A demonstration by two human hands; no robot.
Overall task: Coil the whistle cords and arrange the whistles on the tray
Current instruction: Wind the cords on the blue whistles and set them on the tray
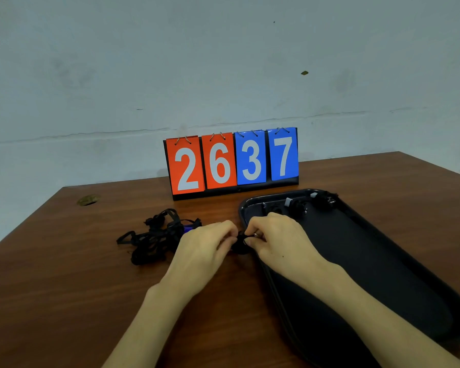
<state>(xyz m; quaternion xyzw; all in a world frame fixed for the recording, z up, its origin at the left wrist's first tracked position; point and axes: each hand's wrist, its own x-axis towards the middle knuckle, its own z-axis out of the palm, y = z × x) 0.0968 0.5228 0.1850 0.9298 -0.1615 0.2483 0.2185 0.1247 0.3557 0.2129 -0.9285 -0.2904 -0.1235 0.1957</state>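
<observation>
Both of your hands are closed in pinches on the same black cord (241, 244): the left hand (207, 248) holds it from the left and the right hand (274, 240) from the right, fingertips nearly meeting. The bundle hangs just above the table (91, 288), right at the near-left rim of the tray (383, 261). Expect it to be light, limp and springy, so a loose coil will likely slacken as soon as you let go. Hold it across the loops rather than by a free end, and pinch where the turns cross. The whistle on this cord is hidden by your fingers, so you cannot tell which way it points. The bundle itself looks compact, with no clear long axis. The tray runs lengthwise away from you, slanting from near right to far left, and three coiled whistles (298, 205) sit in a row across its far end. The next one probably belongs just beside them. The tangled pile (154, 237) of remaining cords lies on the table left of your left hand, in front of the scoreboard (231, 163). A blue whistle (188, 229) peeks out of it.
</observation>
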